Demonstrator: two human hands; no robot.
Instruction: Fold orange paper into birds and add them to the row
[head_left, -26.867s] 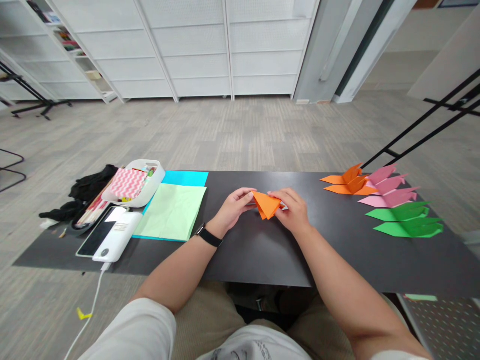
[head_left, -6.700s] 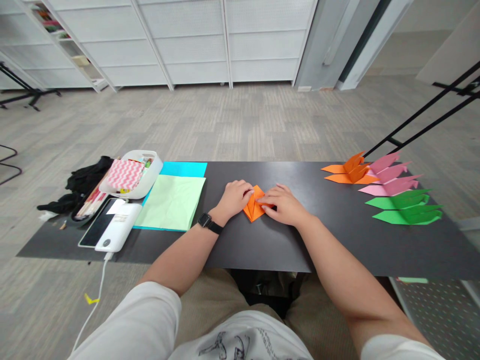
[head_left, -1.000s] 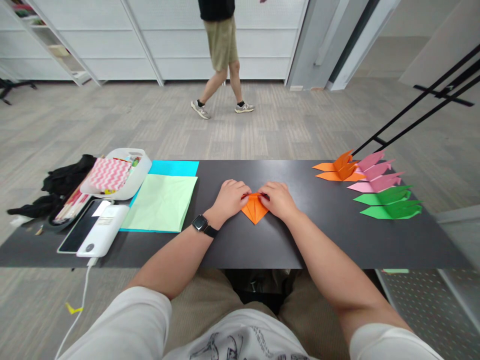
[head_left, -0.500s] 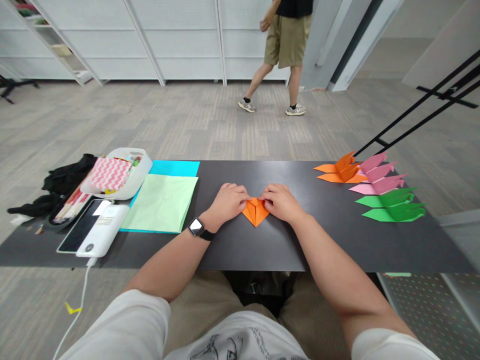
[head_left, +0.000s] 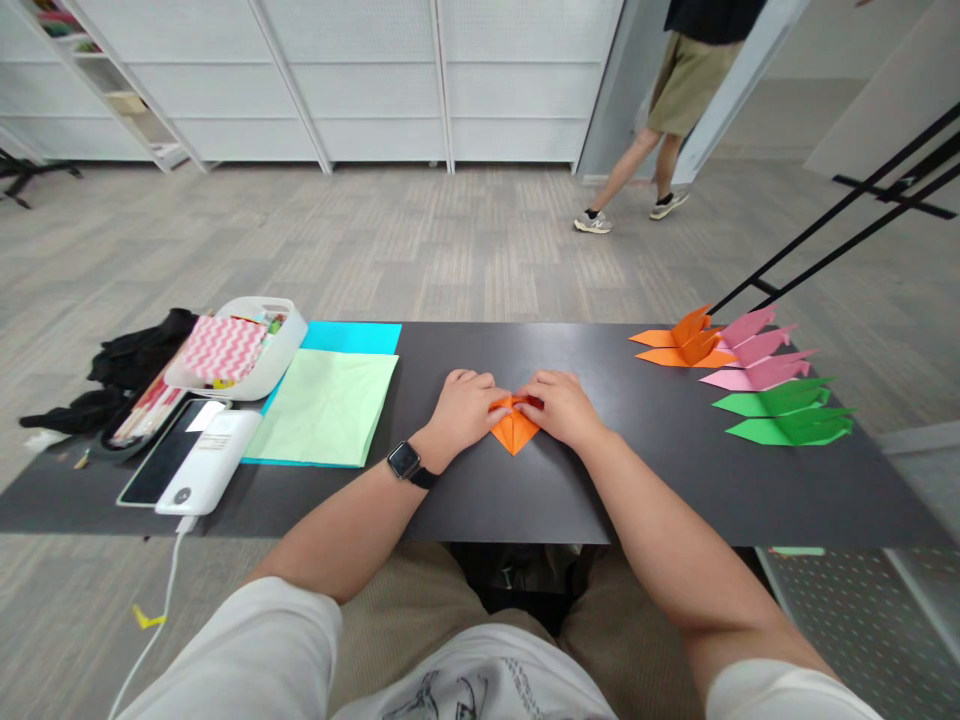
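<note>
A folded piece of orange origami paper (head_left: 514,432) lies on the dark table in front of me, one point facing my body. My left hand (head_left: 468,408) pinches its left upper side, fingers closed. From the other side my right hand (head_left: 556,403) grips the right upper side, its fingertips curled over the paper. The upper flaps look lifted between the two hands, and the fingers partly hide them. Finished folded paper birds stand to the right: orange ones (head_left: 686,342), pink ones (head_left: 761,352) and green ones (head_left: 787,415).
Light green paper sheets (head_left: 322,405) lie over blue sheets (head_left: 360,337) on the left. Beyond them are a white power bank (head_left: 206,465) with a cable, a phone (head_left: 161,460), a white bin (head_left: 281,345) and black cloth (head_left: 139,350). A person (head_left: 690,90) walks past the table.
The orange paper's upper flaps have been raised and bent, where they lay flatter before. Both hands stay nearly in place. The walking person has moved right.
</note>
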